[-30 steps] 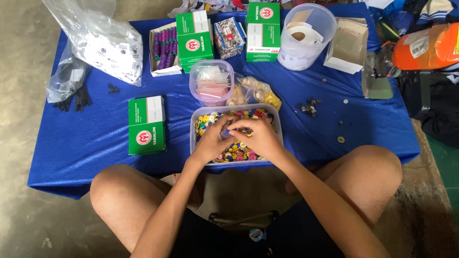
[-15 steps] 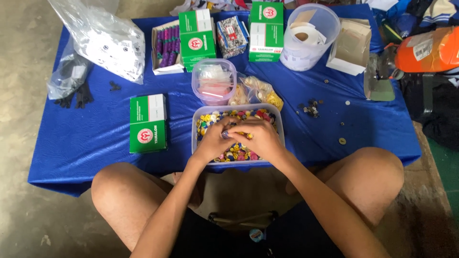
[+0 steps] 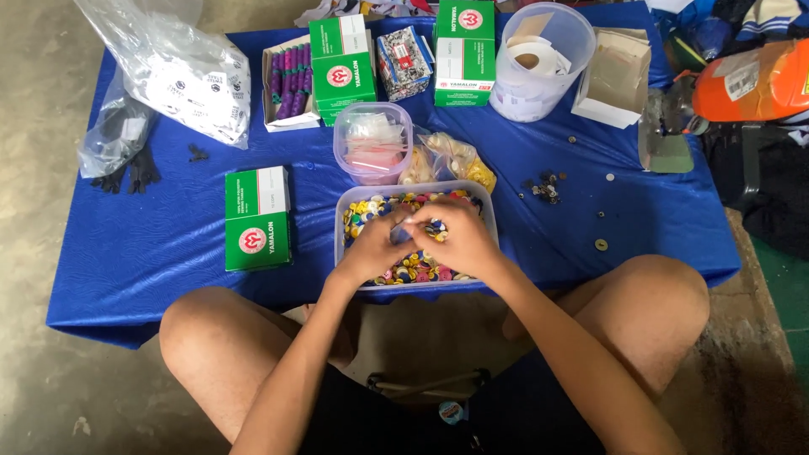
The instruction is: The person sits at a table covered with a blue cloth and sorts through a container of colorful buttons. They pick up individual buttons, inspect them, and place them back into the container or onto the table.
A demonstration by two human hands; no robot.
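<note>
Both hands over the tub (image 3: pixel 489 195) of mixed buttons (image 3: pixel 419 268), which sits at the near edge of the counter (image 3: pixel 168 253), between the person's knees. Left hand (image 3: pixel 371 248) and right hand (image 3: pixel 459 238) meet at tub centre, fingertips together on something small and pale; looks like a pinch on a button from both sides, but the piece is too small to tell for sure. The other fingers are curled over the pile.

Risks as I read them:
- Tub's front wall is right at the counter edge. Downward or pulling pressure from the wrists could tip it into the lap and dump the whole pile.
- Small piece, two-hand pinch: a slip drops it back into the pile, where it's lost among similar colours, or over the rim to the floor.
- Pile sits near rim height. Raking through it could flick buttons out.
- Round lidded tub (image 3: pixel 372 143) and small bags (image 3: pixel 451 158) touch or nearly touch the tub's far wall. Shoving the tub forward pushes them along.
- Loose dark buttons (image 3: pixel 543 187) lie right of the tub; a right elbow sweep could scatter them.
- Green box (image 3: pixel 257 217) left of the tub is well apart, low risk.
</note>
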